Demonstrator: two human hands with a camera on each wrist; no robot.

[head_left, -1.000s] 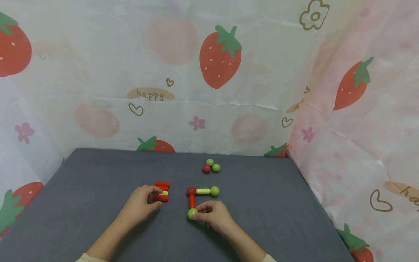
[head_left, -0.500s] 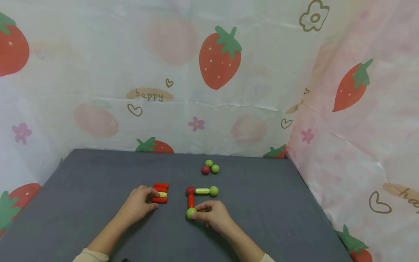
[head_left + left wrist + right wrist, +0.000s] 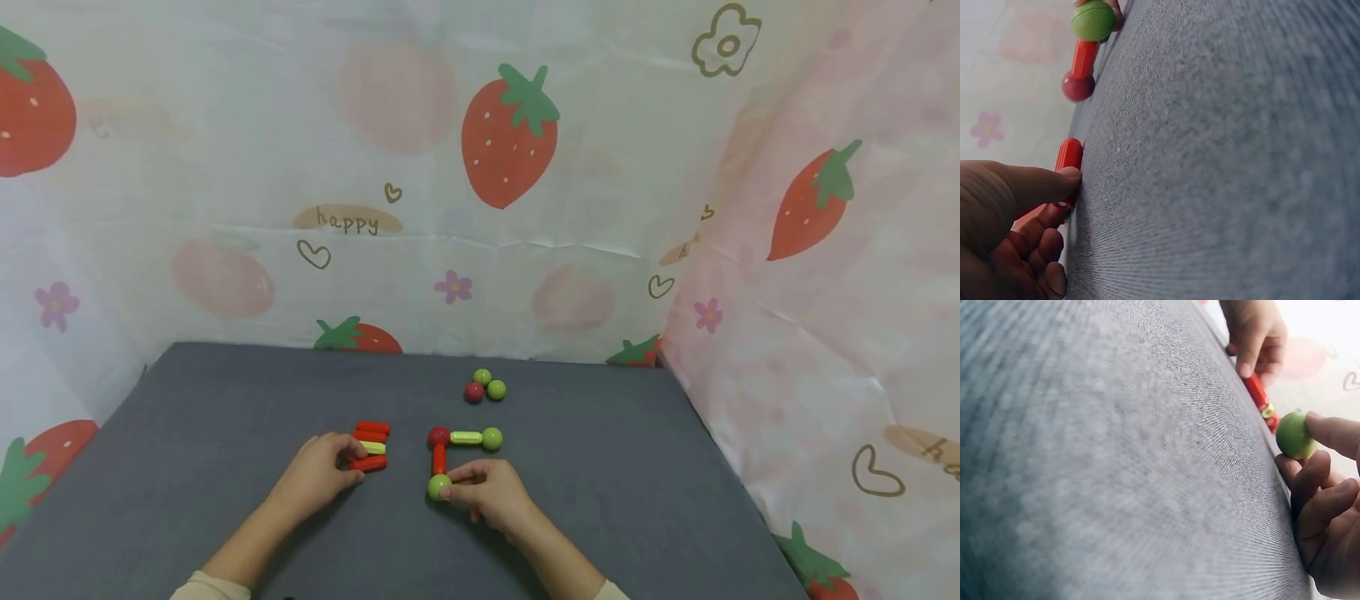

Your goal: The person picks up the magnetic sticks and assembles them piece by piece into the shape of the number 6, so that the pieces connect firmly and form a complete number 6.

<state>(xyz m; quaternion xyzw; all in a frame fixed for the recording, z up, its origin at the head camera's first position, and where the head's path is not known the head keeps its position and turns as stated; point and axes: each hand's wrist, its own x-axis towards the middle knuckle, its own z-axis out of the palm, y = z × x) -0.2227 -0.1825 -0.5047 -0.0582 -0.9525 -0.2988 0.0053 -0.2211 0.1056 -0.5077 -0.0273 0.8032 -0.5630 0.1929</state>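
My left hand (image 3: 318, 473) pinches the nearest red rod (image 3: 368, 463) between thumb and fingers. In the left wrist view the thumb (image 3: 1054, 184) lies on that rod's side. Beyond it lie a yellow-green rod (image 3: 375, 448) and two more red rods (image 3: 373, 427), side by side. My right hand (image 3: 491, 497) pinches a green ball (image 3: 438, 487) at the near end of an L-shaped piece. A red rod (image 3: 439, 460) joins this ball to a red corner ball (image 3: 438, 437). From that corner a yellow-green rod (image 3: 466, 437) runs right to another green ball (image 3: 492, 439).
Farther back on the grey cloth-covered table (image 3: 600, 467), two green balls (image 3: 497, 390) and a red ball (image 3: 474, 392) sit clustered. A strawberry-print curtain (image 3: 570, 183) stands behind the table and along its sides.
The left hand has drawn back slightly, and the nearest red rod now lies at an angle, a little apart from the row. The right hand keeps its hold on the green ball.
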